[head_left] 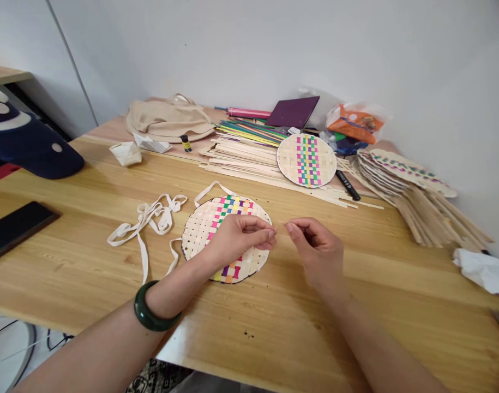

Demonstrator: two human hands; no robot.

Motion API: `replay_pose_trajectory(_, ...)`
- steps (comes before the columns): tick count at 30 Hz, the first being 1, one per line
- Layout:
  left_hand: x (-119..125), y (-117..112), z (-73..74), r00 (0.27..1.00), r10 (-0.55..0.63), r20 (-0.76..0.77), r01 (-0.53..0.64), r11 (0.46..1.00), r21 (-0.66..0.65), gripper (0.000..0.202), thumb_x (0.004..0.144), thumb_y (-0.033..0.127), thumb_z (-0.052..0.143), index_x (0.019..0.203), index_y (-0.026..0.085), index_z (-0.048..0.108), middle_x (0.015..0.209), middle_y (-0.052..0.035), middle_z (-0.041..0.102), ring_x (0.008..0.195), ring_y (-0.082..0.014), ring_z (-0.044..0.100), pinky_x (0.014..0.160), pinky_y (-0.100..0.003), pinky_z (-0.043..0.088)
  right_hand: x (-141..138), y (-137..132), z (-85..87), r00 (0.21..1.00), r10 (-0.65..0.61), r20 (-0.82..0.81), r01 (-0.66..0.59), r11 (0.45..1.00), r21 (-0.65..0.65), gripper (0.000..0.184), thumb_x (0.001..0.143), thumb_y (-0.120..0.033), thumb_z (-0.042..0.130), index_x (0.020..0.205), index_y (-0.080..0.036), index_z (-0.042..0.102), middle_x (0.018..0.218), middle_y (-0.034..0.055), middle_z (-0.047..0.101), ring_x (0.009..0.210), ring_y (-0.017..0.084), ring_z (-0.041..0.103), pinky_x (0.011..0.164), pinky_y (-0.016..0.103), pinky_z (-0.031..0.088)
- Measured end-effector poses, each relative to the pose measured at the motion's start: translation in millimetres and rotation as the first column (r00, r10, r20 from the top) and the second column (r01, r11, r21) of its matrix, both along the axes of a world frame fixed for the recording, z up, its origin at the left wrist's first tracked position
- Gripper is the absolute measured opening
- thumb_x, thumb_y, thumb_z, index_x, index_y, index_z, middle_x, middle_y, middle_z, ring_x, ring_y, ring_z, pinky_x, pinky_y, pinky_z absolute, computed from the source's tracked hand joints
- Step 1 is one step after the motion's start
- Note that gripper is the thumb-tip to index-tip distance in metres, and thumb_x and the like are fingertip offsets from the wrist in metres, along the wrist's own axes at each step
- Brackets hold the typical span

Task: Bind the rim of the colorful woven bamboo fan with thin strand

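Observation:
My left hand (241, 237) hovers over a round woven disc (200, 226) with coloured strips, which lies flat on the wooden table (89, 240). Its fingers pinch a thin needle-like object whose tip pokes out to the right. My right hand (314, 245) is just right of it, fingers pinched together near that tip, on something too fine to make out. A dark green bangle (149, 314) sits on my left wrist. A white cloth ribbon (151, 218) trails from the disc's left edge.
A second woven disc (306, 160) rests on a pile of flat and coloured strips (241, 150) at the back. Stacked woven fans (408, 180) lie at the right, a black marker (347, 184) beside them. A phone (16, 226) and a cap (28, 142) are at the left.

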State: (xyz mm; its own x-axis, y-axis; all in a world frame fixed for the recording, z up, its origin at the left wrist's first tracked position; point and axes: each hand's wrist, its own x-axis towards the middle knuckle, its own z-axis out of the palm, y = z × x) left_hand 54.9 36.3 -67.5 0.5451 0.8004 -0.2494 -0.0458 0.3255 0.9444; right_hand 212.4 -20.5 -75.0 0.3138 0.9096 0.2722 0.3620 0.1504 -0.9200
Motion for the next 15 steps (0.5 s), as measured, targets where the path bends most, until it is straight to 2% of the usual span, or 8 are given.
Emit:
replay_pose_trajectory(4, -0.4, -0.2, 0.3, 0.998, 0.031, 0.054, -0.031, 1.000, -0.003, 0.022, 0.069, 0.029, 0.078, 0.080, 0.011, 0.071, 0.072, -0.0039, 0.073, 0.068, -0.0131, 0.069, 0.070, -0.022, 0.056, -1.8, -2.5, 3.5, 1.000, -0.024, 0.010, 0.024, 1.000, 0.008, 0.012, 0.081, -0.031, 0.065, 0.077, -0.020, 0.069, 0.062, -0.0022, 0.061, 0.053, 0.010, 0.046, 0.048, 0.022, 0.037)
replay_pose_trajectory(11, -0.5, -0.5, 2.2, 0.996, 0.041, 0.083, -0.043, 0.999, 0.026, 0.018, 0.070, 0.027, 0.078, 0.078, 0.012, 0.071, 0.069, -0.0016, 0.072, 0.067, -0.0119, 0.068, 0.070, -0.022, 0.055, -3.0, -3.9, 9.1, 0.998, -0.005, -0.057, 0.005, 1.000, -0.016, 0.010, 0.079, -0.032, 0.068, 0.079, -0.023, 0.072, 0.066, -0.0010, 0.067, 0.055, 0.011, 0.052, 0.050, 0.023, 0.041)
replay_pose_trajectory(13, -0.8, -0.5, 1.6, 0.997, 0.029, 0.075, -0.032, 0.998, 0.046, 0.017, 0.071, 0.027, 0.077, 0.078, 0.012, 0.071, 0.072, -0.0023, 0.072, 0.070, -0.0114, 0.067, 0.072, -0.022, 0.054, -1.3, -1.7, 6.8, 0.995, -0.007, -0.095, 0.005, 1.000, -0.022, 0.009, 0.078, -0.032, 0.069, 0.078, -0.024, 0.073, 0.069, -0.0008, 0.067, 0.060, 0.012, 0.055, 0.055, 0.025, 0.043)
replay_pose_trajectory(15, -1.2, -0.7, 1.0, 0.997, 0.012, 0.074, -0.017, 0.997, 0.069, 0.017, 0.072, 0.028, 0.076, 0.079, 0.013, 0.071, 0.084, -0.0043, 0.073, 0.077, -0.0120, 0.066, 0.075, -0.023, 0.054, 1.0, 1.7, 3.4, 0.983, 0.019, -0.180, -0.022, 1.000, -0.015, 0.008, 0.077, -0.033, 0.071, 0.076, -0.025, 0.074, 0.081, 0.0009, 0.067, 0.078, 0.015, 0.060, 0.067, 0.027, 0.047)
